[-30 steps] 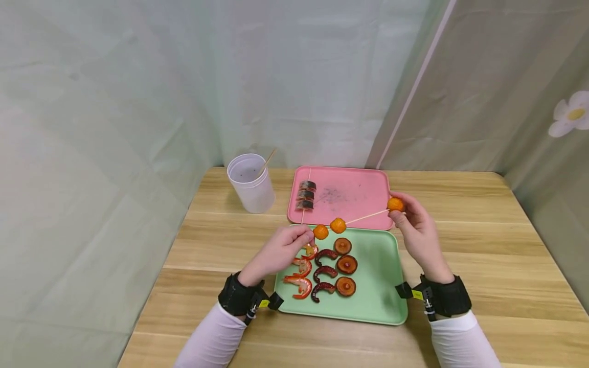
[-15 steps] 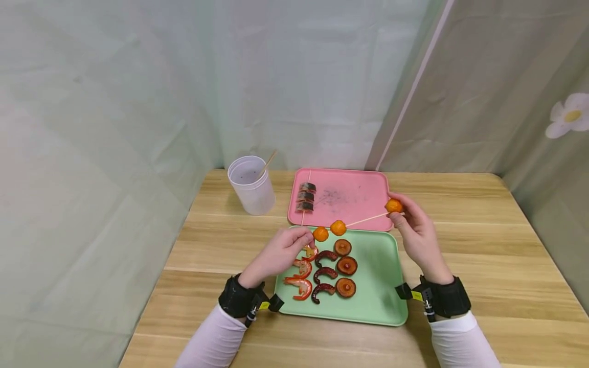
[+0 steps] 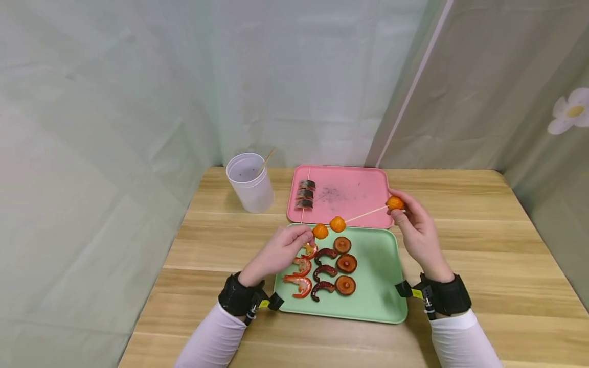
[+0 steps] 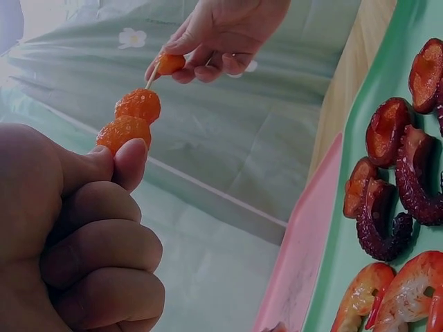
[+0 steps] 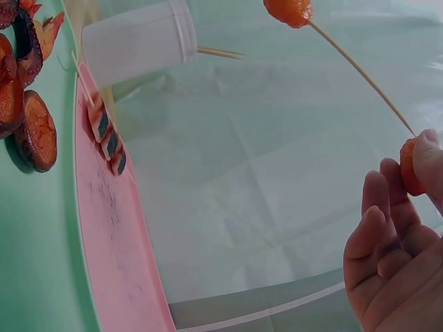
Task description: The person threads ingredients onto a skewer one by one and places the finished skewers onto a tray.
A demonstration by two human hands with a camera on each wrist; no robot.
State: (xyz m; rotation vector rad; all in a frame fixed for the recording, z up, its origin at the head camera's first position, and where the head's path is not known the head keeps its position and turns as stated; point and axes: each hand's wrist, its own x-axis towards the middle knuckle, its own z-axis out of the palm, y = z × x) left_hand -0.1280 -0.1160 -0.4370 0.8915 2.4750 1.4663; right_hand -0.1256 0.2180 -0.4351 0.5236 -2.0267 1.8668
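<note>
In the head view a thin bamboo skewer (image 3: 365,214) slants up to the right between both hands, over the back of the green tray (image 3: 377,286). Two orange balls (image 3: 337,224) are threaded on its left part, close together. My left hand (image 3: 281,251) pinches the skewer's left end between thumb and forefinger, right against the leftmost ball (image 4: 124,133). At the other end, my right hand (image 3: 417,232) pinches a third orange ball (image 3: 394,203) between thumb and fingers. The skewer's tip pokes out past that ball. In the left wrist view the left hand's other fingers are curled.
Shrimps (image 3: 302,287), octopus tentacles (image 3: 324,272) and mushroom caps (image 3: 346,263) lie in columns on the green tray. Behind it, a pink tray (image 3: 354,199) bears a skewer of dark-skinned fish pieces (image 3: 306,194). A white tub (image 3: 252,191) with sticks (image 5: 220,52) stands back left.
</note>
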